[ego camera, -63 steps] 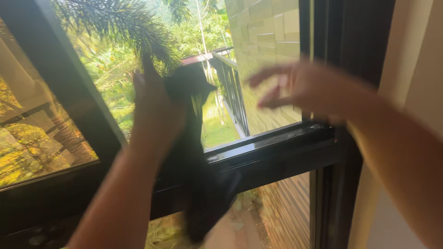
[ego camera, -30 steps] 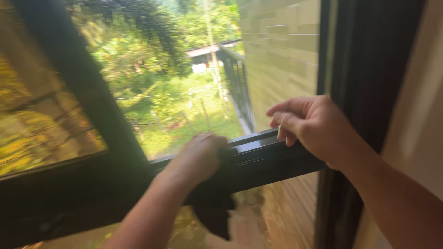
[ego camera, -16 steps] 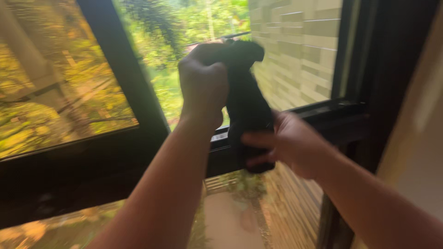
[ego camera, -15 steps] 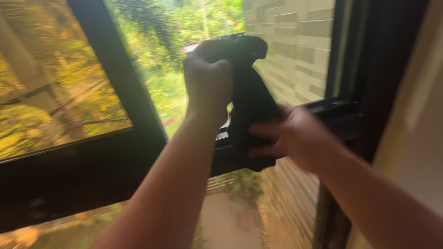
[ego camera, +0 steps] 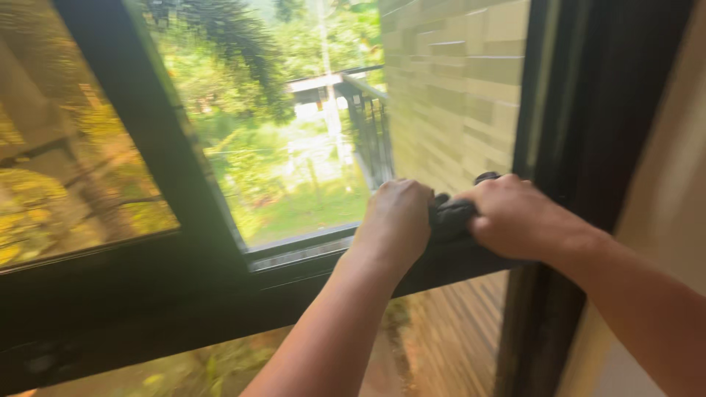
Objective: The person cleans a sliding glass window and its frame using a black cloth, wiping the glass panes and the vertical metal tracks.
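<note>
Large dark metal-framed window (ego camera: 158, 158), sash slid open; green garden, a dark railing (ego camera: 368, 125) and a pale brick outer wall (ego camera: 448, 81) show through the gap. Below it runs the black horizontal frame rail with its sliding track (ego camera: 309, 254), glass pane under it. Both hands sit side by side on the right end of that rail, near the dark vertical jamb (ego camera: 581, 132). Left hand (ego camera: 397, 220) is curled into a fist, knuckles up, pressing down. Right hand (ego camera: 515, 217) is likewise closed, fingers folded over. Between and under them, bunched small, is the black soft cloth (ego camera: 450, 215), gripped by both and lying on the rail top. Judgement: wiping here goes best with the cloth kept flat to the track groove, steady downward pressure, and fingers clear of the jamb corner. View is motion-blurred; finer finger placement cannot be told.
</note>
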